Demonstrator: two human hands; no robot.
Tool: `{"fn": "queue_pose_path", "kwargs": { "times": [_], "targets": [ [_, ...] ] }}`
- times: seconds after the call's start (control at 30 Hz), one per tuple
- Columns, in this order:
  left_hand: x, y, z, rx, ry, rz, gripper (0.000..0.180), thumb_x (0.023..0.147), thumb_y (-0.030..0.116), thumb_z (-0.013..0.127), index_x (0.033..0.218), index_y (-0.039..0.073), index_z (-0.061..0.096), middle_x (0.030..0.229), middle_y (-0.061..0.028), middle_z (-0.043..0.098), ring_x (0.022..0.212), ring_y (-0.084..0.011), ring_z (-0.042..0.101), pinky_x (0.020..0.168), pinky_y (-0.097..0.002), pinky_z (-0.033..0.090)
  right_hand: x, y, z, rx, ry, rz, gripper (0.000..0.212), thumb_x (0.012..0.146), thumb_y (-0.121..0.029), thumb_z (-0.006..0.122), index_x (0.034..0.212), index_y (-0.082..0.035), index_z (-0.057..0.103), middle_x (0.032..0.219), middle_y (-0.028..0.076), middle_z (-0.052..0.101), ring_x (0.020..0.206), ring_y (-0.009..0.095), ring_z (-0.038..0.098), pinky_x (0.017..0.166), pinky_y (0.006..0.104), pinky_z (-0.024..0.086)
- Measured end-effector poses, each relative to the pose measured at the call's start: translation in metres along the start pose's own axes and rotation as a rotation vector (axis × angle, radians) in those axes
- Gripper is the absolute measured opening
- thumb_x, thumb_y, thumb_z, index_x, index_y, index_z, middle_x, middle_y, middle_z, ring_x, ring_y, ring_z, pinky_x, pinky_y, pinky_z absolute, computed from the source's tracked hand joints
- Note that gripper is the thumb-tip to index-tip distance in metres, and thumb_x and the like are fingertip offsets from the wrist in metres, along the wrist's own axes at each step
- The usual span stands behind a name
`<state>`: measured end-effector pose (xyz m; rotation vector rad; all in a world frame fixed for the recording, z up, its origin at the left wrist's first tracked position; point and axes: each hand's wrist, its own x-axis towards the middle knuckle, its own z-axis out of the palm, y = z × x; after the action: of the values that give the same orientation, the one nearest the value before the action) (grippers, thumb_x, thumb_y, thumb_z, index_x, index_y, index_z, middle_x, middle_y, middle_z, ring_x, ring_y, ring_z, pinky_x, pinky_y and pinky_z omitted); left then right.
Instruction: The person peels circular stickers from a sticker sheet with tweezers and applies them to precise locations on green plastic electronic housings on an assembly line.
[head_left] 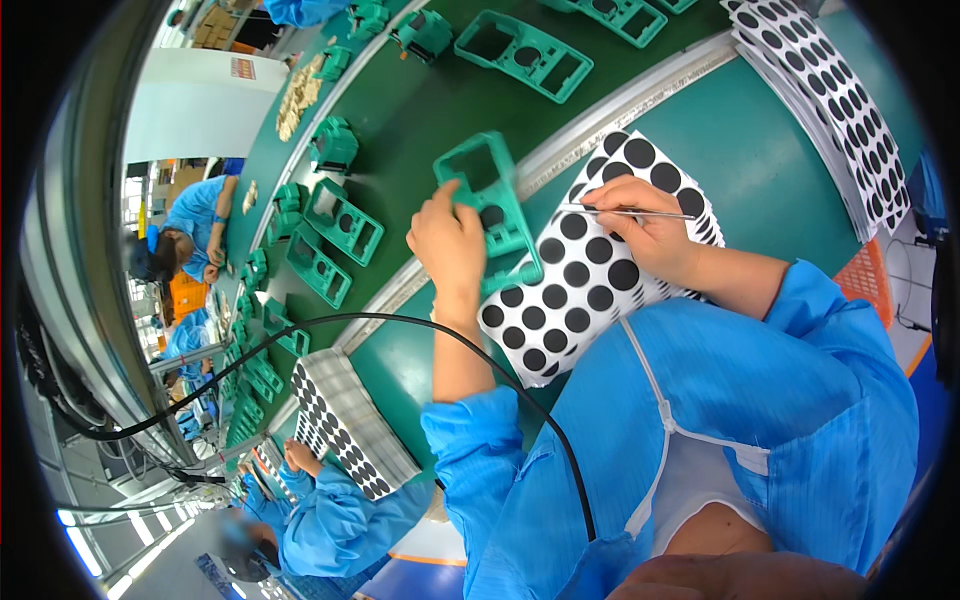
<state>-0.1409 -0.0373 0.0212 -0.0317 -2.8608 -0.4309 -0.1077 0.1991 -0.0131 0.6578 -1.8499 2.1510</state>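
My left hand [448, 240] is closed on the left edge of a green plastic housing [511, 222]. The housing has a large rectangular opening at its far end and a dark round spot near its middle. It is tilted over the left side of a stack of white sheets with black round stickers [577, 273]. Over the same sheets, my right hand [643, 228] pinches slim metal tweezers [655, 214], whose tip points left toward the housing. A small gap separates the tip from the housing.
Beyond a metal rail [640, 105] runs a green conveyor belt [400, 130] carrying several green housings [525, 55]. Another stack of dotted sheets [830, 110] lies at the far right. A black cable [390, 317] arches across the view. Co-workers in blue [340, 525] sit along the line.
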Motion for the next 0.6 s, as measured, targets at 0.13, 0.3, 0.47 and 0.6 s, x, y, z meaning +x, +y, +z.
{"fn": "queue_pose_path", "kwargs": {
  "times": [0.13, 0.3, 0.47, 0.6],
  "targets": [
    [0.063, -0.052, 0.007, -0.175, 0.02, -0.263, 0.045, 0.082, 0.016, 0.05, 0.124, 0.002, 0.046, 0.083, -0.0195, 0.061, 0.081, -0.0384, 0.057, 0.077, -0.0419, 0.045, 0.0, -0.003, 0.004, 0.04, -0.001, 0.046, 0.012, 0.082, 0.003, 0.057, 0.093, 0.001, 0.06, 0.092, 0.011, 0.061, 0.062, 0.009, 0.053, 0.059, 0.0211, 0.045],
    [0.06, -0.065, 0.013, 0.06, 0.17, -0.042, 0.054, 0.082, 0.02, 0.058, 0.131, 0.006, 0.039, 0.126, -0.0354, 0.036, 0.12, -0.0452, 0.033, 0.099, -0.0474, 0.029, 0.005, -0.009, 0.005, 0.167, 0.062, 0.236, 0.009, 0.084, -0.001, 0.056, 0.093, 0.0, 0.06, 0.084, 0.007, 0.059, 0.07, 0.008, 0.054, 0.061, 0.0213, 0.044],
    [-0.018, 0.041, 0.0, -0.167, -0.098, 0.36, 0.044, 0.08, 0.017, 0.06, 0.12, 0.001, 0.05, 0.13, -0.0229, 0.039, 0.121, -0.0409, 0.035, 0.1, -0.0491, 0.027, 0.02, -0.008, -0.01, 0.443, 0.3, 0.33, 0.008, 0.088, -0.008, 0.055, 0.092, -0.001, 0.052, 0.088, 0.009, 0.063, 0.061, 0.006, 0.053, 0.057, 0.0181, 0.045],
    [-0.081, 0.101, -0.001, -0.178, -0.284, 0.413, 0.047, 0.079, 0.022, 0.063, 0.12, 0.001, 0.05, 0.132, -0.0213, 0.039, 0.124, -0.0384, 0.034, 0.101, -0.0516, 0.024, 0.023, -0.014, -0.05, 0.375, 0.219, 0.343, 0.007, 0.089, -0.008, 0.053, 0.092, -0.002, 0.051, 0.096, 0.016, 0.062, 0.065, 0.007, 0.055, 0.06, 0.0189, 0.046]
  ]
}}
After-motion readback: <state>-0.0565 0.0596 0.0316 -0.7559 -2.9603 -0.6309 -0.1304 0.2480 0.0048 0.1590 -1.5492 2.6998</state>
